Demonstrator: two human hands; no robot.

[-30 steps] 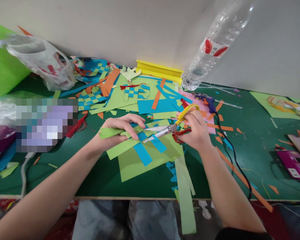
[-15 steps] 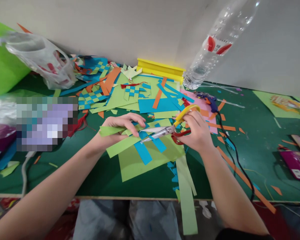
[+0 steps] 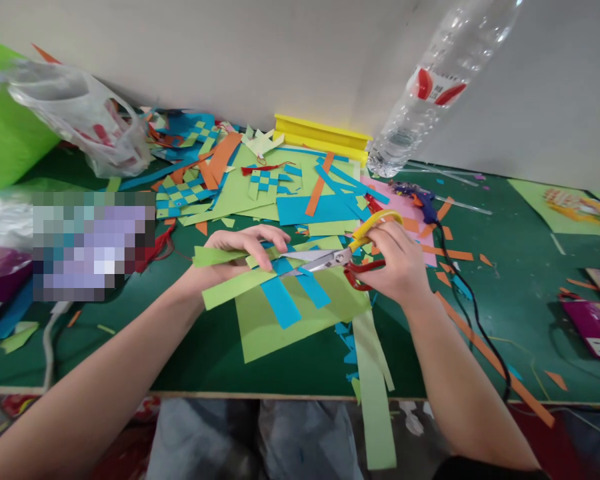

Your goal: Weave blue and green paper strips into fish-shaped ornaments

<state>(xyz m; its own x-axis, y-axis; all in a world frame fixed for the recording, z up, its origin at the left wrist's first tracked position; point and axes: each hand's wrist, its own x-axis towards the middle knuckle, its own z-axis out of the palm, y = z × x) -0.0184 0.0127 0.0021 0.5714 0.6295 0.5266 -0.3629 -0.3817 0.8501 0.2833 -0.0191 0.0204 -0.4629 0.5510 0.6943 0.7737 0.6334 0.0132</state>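
My left hand pinches a woven piece of blue and green paper strips, held above the table, with loose strip ends sticking out to the left and downward. In my right hand are scissors with one yellow and one red handle loop. Their blades are parted and reach in among the strips close to my left fingertips; the lower blade is partly hidden by a blue strip. Underneath lies a light green paper sheet.
Finished-looking woven pieces and paper scraps pile up at the back. A clear plastic bottle leans there beside a yellow channel-shaped piece. On the right lies a glue gun with a black cord. A white plastic bag stands at left.
The woven piece has shifted slightly left and turned a little in my left hand. The lower blade has slipped behind a blue strip, and the blades are closer together.
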